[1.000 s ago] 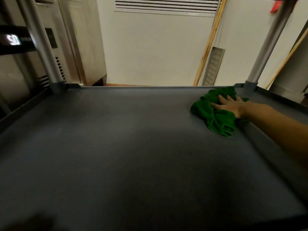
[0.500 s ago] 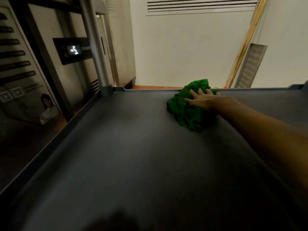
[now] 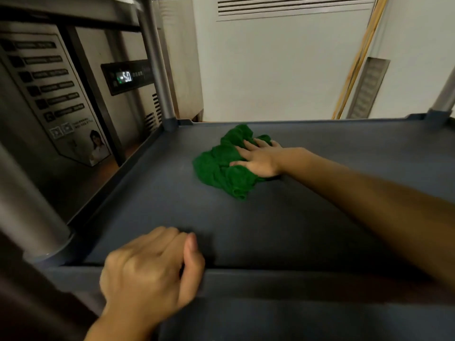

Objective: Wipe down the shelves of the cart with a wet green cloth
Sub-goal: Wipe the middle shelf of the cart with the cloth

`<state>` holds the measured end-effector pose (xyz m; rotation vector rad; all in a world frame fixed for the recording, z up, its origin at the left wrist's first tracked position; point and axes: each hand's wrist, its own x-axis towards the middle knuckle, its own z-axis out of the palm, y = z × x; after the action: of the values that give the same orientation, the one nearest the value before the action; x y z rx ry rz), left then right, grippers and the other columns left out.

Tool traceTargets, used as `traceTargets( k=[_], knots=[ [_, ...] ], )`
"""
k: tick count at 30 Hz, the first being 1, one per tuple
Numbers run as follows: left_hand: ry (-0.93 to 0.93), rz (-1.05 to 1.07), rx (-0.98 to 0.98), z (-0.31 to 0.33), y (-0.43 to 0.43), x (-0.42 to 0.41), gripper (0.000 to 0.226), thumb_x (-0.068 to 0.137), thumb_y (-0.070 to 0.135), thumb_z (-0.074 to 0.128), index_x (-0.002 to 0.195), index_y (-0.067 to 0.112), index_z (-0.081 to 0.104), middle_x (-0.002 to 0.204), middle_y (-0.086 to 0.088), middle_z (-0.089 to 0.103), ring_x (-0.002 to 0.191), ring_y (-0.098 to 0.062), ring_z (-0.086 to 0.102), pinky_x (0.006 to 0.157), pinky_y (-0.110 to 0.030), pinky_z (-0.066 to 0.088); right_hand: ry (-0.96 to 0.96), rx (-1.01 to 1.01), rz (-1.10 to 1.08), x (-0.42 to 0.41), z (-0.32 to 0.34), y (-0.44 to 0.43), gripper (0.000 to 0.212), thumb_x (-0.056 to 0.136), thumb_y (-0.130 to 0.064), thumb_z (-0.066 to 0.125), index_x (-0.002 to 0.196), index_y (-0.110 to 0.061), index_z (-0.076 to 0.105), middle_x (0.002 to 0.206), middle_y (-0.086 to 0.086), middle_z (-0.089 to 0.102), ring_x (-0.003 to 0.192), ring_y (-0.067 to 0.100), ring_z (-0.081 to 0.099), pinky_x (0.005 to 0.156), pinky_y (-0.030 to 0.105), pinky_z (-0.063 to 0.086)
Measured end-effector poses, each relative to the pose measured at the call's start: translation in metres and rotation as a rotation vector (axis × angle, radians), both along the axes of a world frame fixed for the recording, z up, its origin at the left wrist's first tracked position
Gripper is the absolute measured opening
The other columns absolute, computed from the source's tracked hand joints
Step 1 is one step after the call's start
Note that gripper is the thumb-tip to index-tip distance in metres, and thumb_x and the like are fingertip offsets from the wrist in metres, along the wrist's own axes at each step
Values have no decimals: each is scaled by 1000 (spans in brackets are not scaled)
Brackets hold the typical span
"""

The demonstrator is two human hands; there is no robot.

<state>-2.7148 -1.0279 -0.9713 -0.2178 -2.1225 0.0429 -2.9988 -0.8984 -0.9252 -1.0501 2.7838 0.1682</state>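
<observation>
Steel fridge (image 3: pixel 73 99) crowds the left edge, its lit display showing behind the cart's far-left post (image 3: pixel 157 70). Near-left post (image 3: pixel 27 212) stands at the front corner. Left hand (image 3: pixel 150 269) rests curled over the shelf's raised front lip, grip narrow, holding nothing loose. Shelf (image 3: pixel 152 207) runs dark and bare through the middle, open all the way to the back rim. Green cloth (image 3: pixel 221 166) lies bunched toward the far centre, right hand (image 3: pixel 261 158) flat on it, fingers spread, pressing. Wooden poles (image 3: pixel 357 62) lean on the wall; far-right post (image 3: pixel 445 94) marks the corner.
</observation>
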Motion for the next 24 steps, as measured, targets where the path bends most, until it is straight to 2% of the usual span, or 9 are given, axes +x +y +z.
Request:
traceTargets(
  k=[2,4,12,15,20,24],
  knots=[
    [-15,54,2,3,4,-3,55,102,24,32,50,16,50,49,-4,45,37,-26,49,38,-31,33,9,22,41,18,-1,14,71,96,-67,10,155,-32,-7,165,1,-10,152,29,-8,121,55,-3],
    [-9,66,-2,2,3,-6,55,102,24,31,51,16,49,48,-4,46,37,-27,51,35,-30,33,28,30,98,40,-3,29,66,99,-61,11,156,-30,-5,165,2,-9,152,29,-7,121,54,-2],
    [-27,150,29,0,3,-8,59,103,31,26,52,14,50,48,-6,51,37,-30,51,38,-28,31,33,14,253,114,-5,89,63,102,-53,18,156,-30,-2,165,0,-10,152,25,-10,121,53,-5],
    [-77,198,60,1,6,-6,56,100,32,27,53,13,50,48,-9,53,39,-33,54,41,-27,33,24,-10,242,131,-1,111,61,102,-42,25,156,-30,-1,165,-1,-9,152,22,-10,121,51,-5],
    [-215,256,74,4,3,-2,58,96,42,23,56,14,54,55,-15,62,50,-39,63,47,-32,42,-27,-12,185,138,5,141,61,103,-43,27,156,-35,-2,165,-4,-13,151,19,-14,122,48,-4],
    [-240,254,106,6,3,0,58,95,45,21,55,15,50,55,-14,61,53,-39,64,48,-35,46,-101,-56,109,138,10,177,60,104,-37,30,155,-37,-2,164,-4,-14,151,23,-16,123,48,0]
  ],
)
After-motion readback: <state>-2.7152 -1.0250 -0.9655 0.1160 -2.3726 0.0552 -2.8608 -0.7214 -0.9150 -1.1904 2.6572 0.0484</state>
